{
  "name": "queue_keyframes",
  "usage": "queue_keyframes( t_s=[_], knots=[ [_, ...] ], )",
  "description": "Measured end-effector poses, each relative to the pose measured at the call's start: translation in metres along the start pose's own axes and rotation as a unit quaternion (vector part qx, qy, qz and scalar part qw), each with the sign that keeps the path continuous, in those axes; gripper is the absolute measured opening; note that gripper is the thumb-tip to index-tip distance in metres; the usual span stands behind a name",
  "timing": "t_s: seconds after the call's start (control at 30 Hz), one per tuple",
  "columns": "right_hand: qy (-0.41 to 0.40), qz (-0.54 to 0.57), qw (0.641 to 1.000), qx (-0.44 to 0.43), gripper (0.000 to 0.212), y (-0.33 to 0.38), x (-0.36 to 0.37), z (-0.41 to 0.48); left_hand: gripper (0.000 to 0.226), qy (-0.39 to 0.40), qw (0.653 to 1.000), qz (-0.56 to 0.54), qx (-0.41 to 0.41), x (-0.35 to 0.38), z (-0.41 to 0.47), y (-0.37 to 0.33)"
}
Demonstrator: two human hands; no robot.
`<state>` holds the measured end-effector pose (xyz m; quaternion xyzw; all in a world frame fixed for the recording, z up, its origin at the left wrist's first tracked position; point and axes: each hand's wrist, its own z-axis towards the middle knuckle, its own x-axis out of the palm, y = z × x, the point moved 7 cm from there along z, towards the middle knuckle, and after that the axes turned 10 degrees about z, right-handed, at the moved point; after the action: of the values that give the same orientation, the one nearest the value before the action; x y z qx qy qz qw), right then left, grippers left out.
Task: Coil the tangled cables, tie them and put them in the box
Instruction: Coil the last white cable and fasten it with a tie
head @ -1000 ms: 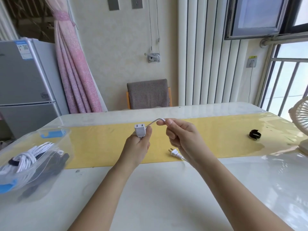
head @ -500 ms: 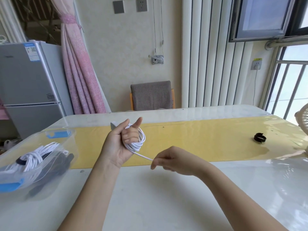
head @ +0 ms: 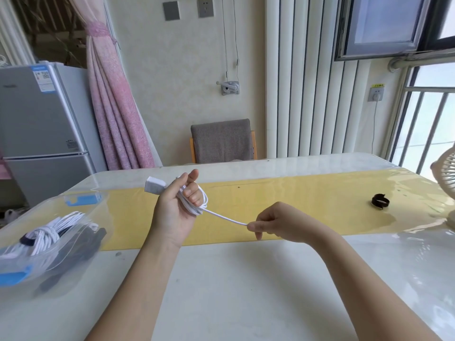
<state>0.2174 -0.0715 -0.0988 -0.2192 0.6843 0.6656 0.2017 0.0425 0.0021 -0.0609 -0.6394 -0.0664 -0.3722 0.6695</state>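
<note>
Cables [head: 49, 232], white and tied in a bundle, lay in the clear box [head: 101, 217] at the left edge of the table [head: 221, 291]. Next to it, the left hand [head: 172, 215] was up over the yellow mat [head: 295, 200]. A white cord [head: 199, 205] was looped round its curled fingers, and a white plug [head: 154, 185] stuck out behind it. The cord ran across to the right hand [head: 280, 223], which pinched it. The hands were apart. Far right, a black strap [head: 380, 200] lay on the mat, near a fan [head: 446, 178].
</note>
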Motion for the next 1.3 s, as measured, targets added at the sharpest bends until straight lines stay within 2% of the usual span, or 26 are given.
queue_keyframes(
  t_s=[0.1,0.23,0.33,0.4,0.47,0.57,0.63,0.67,0.77,0.8,0.87,0.97,1.07,1.2,1.3],
  knots=[
    [0.064,-0.01,0.998,0.011,0.03,0.001,0.01,-0.004,0.021,0.004,0.999,-0.029,0.015,0.002,0.0,-0.001],
    [0.191,0.044,0.981,0.017,0.024,0.011,0.03,-0.015,0.018,0.001,0.999,-0.005,0.037,0.0,0.0,-0.006],
    [0.235,0.041,0.971,0.032,0.022,0.013,0.039,-0.021,0.018,0.016,0.999,0.0,0.035,0.0,-0.001,-0.007],
    [0.193,-0.002,0.98,0.049,0.023,0.008,0.036,-0.017,0.026,0.045,0.999,0.009,-0.003,0.004,-0.002,-0.002],
    [0.082,-0.038,0.995,0.048,0.025,0.005,0.022,-0.008,0.04,0.114,0.989,0.038,-0.084,0.011,-0.008,0.01],
    [-0.037,-0.017,0.999,0.028,0.019,0.002,0.005,0.001,0.051,0.24,0.932,0.158,-0.222,0.02,-0.029,0.033],
    [-0.081,-0.033,0.996,0.022,0.009,0.002,-0.003,0.002,0.05,0.292,0.88,0.262,-0.268,0.02,-0.04,0.043],
    [-0.106,-0.049,0.993,0.017,0.004,0.003,-0.008,0.001,0.049,0.302,0.853,0.325,-0.275,0.019,-0.043,0.046],
    [-0.193,-0.05,0.98,-0.001,0.018,0.004,-0.023,-0.002,0.044,0.288,0.777,0.494,-0.264,0.011,-0.042,0.052],
    [-0.22,-0.036,0.975,-0.01,0.017,0.006,-0.028,-0.003,0.044,0.281,0.76,0.524,-0.262,0.008,-0.042,0.054],
    [-0.241,-0.02,0.97,-0.015,0.015,0.007,-0.031,-0.004,0.048,0.27,0.748,0.546,-0.264,0.005,-0.041,0.059],
    [-0.208,-0.005,0.978,-0.001,0.031,0.012,-0.021,-0.003,0.062,0.226,0.765,0.547,-0.254,0.004,-0.035,0.061],
    [-0.169,0.015,0.986,-0.002,0.032,0.023,-0.01,-0.006,0.072,0.164,0.801,0.525,-0.236,0.003,-0.026,0.065],
    [-0.134,0.023,0.989,-0.05,0.031,0.044,0.006,-0.01,0.067,0.078,0.844,0.502,-0.174,0.005,-0.018,0.072],
    [-0.136,-0.037,0.983,-0.113,0.041,0.06,0.019,-0.014,0.057,0.039,0.903,0.397,-0.16,0.007,-0.014,0.076]
  ],
)
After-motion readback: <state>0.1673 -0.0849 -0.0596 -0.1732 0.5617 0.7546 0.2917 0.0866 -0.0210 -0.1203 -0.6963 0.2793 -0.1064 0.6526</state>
